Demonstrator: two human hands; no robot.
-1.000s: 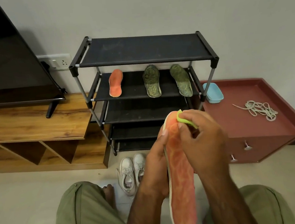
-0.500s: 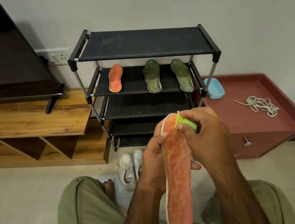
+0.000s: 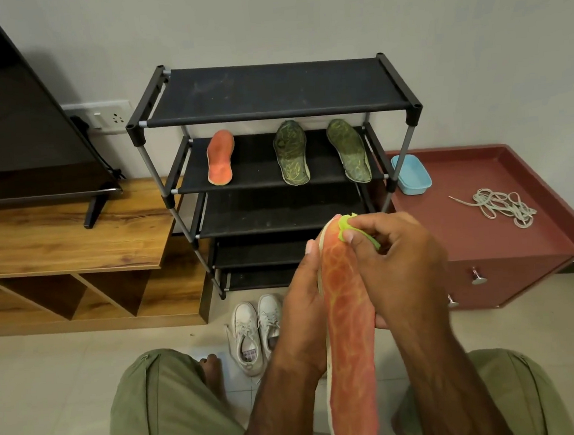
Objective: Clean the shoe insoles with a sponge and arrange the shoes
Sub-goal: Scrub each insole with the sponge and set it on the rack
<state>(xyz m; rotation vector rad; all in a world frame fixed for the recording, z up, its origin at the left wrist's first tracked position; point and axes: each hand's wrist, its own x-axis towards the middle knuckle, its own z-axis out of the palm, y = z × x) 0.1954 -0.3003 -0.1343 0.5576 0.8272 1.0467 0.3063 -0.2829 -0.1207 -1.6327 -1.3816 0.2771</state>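
Both hands are busy right in front of me. My left hand (image 3: 303, 305) wraps the long orange patterned insole (image 3: 348, 332) from its left side, thumb up along the edge and fingers curled behind, with the toe end pointing away from me. My right hand (image 3: 399, 270) pinches the thin lime-green sponge (image 3: 346, 224) between thumb and fingertips and presses it onto that toe end.

Straight ahead stands the black fabric-shelved shoe rack (image 3: 269, 91). On its second shelf, a shorter orange insole (image 3: 220, 159) lies at the left, one dark green insole (image 3: 291, 153) in the middle and a second dark green insole (image 3: 348, 150) at the right, all well apart. Down on the tiled floor, just in front of the rack, the pair of white lace-up sneakers (image 3: 253, 329) sits side by side, partly hidden by my left wrist.

To the right, a light blue plastic tub (image 3: 411, 175) and a tangle of pale laces (image 3: 503, 207) rest on the maroon drawer cabinet (image 3: 486, 236).
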